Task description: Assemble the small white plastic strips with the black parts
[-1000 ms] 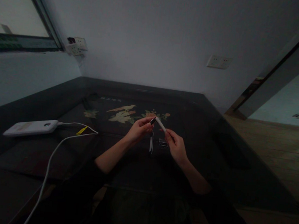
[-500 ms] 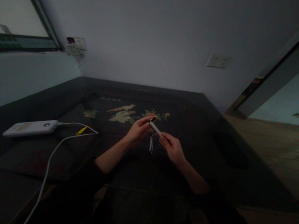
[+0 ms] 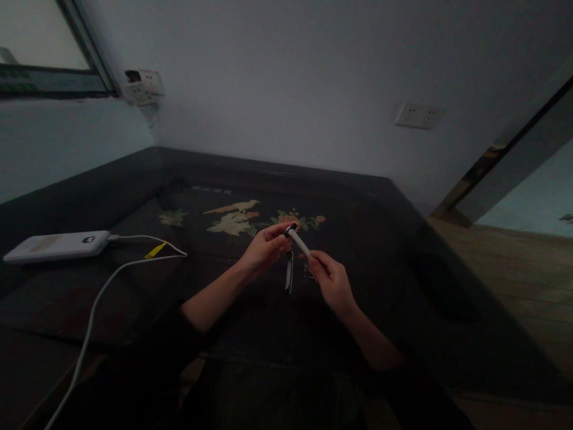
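In the middle of the head view, my left hand (image 3: 265, 248) pinches a small dark piece (image 3: 290, 229) between thumb and fingers. My right hand (image 3: 331, 280) grips the lower end of a slim white strip (image 3: 301, 244), whose upper end meets the dark piece. Whether the two are joined cannot be made out. Just below my left fingers shows a narrow white-and-dark strip (image 3: 289, 274), upright in view; whether it hangs or lies on the table is unclear. A small patch of pale print (image 3: 309, 272) shows beside my right fingers.
The dark glossy table (image 3: 367, 215) bears a bird-and-flower picture (image 3: 233, 217). At left lies a white power bank (image 3: 57, 246) with a white cable (image 3: 95, 305) and yellow tag (image 3: 155, 250). A dark flat shape (image 3: 445, 289) is at right. Wall sockets (image 3: 419, 116) are behind.
The white strip's upper end has shifted slightly up and right against the dark piece, which it overlapped lower down before. Both hands stay nearly in place.
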`<control>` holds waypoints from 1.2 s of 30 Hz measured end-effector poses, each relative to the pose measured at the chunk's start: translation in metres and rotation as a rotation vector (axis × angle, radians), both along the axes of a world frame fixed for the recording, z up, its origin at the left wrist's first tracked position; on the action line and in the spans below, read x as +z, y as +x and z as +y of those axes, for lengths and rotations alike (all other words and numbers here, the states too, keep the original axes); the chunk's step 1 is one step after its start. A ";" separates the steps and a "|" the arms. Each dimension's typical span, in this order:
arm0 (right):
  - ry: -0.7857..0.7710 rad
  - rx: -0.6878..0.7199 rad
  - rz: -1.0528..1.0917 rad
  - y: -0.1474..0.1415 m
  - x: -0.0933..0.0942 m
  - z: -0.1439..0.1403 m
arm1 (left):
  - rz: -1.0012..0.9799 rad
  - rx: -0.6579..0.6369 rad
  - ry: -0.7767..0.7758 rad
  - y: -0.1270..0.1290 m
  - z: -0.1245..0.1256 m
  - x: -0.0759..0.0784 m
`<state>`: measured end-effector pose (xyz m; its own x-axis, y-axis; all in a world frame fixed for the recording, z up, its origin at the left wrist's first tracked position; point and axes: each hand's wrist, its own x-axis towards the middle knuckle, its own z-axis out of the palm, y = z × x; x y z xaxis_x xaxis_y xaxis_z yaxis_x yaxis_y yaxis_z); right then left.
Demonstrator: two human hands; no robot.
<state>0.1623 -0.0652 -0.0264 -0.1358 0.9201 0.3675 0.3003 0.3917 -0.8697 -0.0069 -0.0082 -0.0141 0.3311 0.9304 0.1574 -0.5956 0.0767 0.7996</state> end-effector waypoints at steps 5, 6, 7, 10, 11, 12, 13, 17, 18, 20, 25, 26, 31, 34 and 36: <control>0.017 -0.030 -0.002 -0.001 0.003 -0.001 | 0.008 -0.006 0.011 0.000 0.000 0.000; 0.015 -0.032 -0.002 -0.001 0.003 -0.001 | 0.008 -0.006 0.015 0.000 0.000 0.000; 0.010 -0.028 -0.001 -0.001 0.004 -0.001 | 0.008 -0.005 0.018 0.000 0.000 0.000; -0.014 -0.003 0.008 -0.001 0.003 -0.001 | 0.009 -0.003 0.021 0.000 0.000 0.000; -0.025 0.010 0.016 -0.001 0.002 -0.002 | 0.008 -0.001 0.023 0.001 0.000 0.000; -0.035 0.024 0.025 -0.001 0.001 -0.002 | 0.007 0.004 0.027 0.001 0.000 0.001; -0.042 0.038 0.035 -0.001 0.001 -0.002 | 0.005 0.010 0.030 0.001 0.000 0.001; -0.060 0.072 0.045 -0.001 0.001 -0.003 | -0.012 0.030 0.018 0.002 0.000 0.003; -0.062 0.075 0.045 -0.001 0.002 -0.004 | -0.016 0.031 0.013 0.002 0.000 0.003; -0.060 0.081 0.046 -0.001 0.003 -0.004 | -0.018 0.033 0.009 0.002 0.000 0.003; -0.030 0.016 0.033 0.000 0.005 -0.002 | -0.011 0.038 -0.006 0.001 0.002 0.000; -0.027 0.004 0.023 0.000 0.005 -0.002 | -0.009 0.037 -0.008 0.001 0.002 0.000; -0.022 0.065 -0.015 0.001 0.005 -0.003 | 0.001 0.048 -0.008 0.001 0.001 0.002; -0.018 0.050 0.020 0.001 0.003 -0.001 | 0.003 0.058 -0.003 0.001 0.000 0.004; -0.013 0.024 0.036 0.001 0.002 0.000 | 0.006 0.054 0.000 0.001 0.000 0.004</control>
